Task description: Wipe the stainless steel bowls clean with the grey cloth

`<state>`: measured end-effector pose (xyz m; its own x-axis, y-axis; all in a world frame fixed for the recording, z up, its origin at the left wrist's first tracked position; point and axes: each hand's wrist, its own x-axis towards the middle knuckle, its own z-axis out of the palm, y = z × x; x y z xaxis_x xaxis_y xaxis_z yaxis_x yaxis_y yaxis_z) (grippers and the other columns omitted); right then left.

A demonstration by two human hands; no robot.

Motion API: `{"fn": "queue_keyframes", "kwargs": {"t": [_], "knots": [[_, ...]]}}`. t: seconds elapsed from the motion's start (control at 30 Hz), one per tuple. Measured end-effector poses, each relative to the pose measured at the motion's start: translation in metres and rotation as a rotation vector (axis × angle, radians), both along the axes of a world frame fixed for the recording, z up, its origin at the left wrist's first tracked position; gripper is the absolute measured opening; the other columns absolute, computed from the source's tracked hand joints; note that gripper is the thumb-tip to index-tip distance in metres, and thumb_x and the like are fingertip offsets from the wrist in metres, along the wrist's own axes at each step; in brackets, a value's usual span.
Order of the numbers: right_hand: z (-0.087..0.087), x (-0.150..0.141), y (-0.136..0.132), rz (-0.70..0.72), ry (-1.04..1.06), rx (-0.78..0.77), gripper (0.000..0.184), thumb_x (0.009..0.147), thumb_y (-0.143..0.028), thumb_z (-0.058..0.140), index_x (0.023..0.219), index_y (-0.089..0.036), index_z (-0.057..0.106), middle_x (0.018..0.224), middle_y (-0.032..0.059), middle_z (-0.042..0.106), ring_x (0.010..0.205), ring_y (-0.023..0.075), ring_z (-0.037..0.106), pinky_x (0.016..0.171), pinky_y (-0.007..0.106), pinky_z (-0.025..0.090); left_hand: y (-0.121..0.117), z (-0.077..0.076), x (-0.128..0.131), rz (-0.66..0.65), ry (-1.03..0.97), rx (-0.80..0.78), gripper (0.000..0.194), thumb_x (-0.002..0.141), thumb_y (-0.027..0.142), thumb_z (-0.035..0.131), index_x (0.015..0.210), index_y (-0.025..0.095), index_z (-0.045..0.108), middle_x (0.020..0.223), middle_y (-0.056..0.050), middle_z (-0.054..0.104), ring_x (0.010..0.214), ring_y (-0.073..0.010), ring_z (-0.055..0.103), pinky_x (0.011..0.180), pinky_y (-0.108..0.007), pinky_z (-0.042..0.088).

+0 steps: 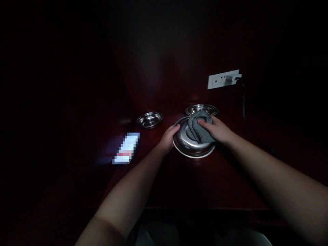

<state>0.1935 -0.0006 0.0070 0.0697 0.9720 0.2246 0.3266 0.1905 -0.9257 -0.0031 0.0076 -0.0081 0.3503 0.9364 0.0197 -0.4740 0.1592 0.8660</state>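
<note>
My left hand (168, 139) grips the left rim of a shiny steel bowl (189, 145), with the thumb on its surface and the other fingers mostly hidden. The bowl's rounded underside seems to face me. In my right hand (219, 130) is a folded grey cloth (201, 126), pressed against the upper right of the bowl. The thumb lies on top of the cloth, and the fingers under it are hidden. Just behind the cloth sits a second steel dish (214, 110), partly covered by it.
Another steel bowl (150, 120) stands upright at the back left of the dark red table (200, 191). A lit phone (126, 148), blurred out, lies at the left with a cable. On the back wall is a socket (216, 81) with a plugged-in charger and hanging cord.
</note>
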Motion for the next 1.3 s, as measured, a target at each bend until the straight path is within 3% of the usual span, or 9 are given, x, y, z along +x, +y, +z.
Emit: {"fn": "queue_keyframes", "kwargs": {"t": [1.3], "knots": [[0.0035,-0.0014,-0.0017,0.0,0.028,-0.051,0.039,0.075,-0.042,0.061,0.106,-0.019,0.058,0.102,0.0095,0.067,0.092,0.0231,0.063,0.087,0.042,0.047,0.0031,-0.0043,0.0009,-0.005,0.004,0.016,0.031,0.073,0.037,0.064,0.094,0.014,0.063,0.093,-0.009,0.069,0.096,-0.0236,0.062,0.092,-0.039,0.042]]}}
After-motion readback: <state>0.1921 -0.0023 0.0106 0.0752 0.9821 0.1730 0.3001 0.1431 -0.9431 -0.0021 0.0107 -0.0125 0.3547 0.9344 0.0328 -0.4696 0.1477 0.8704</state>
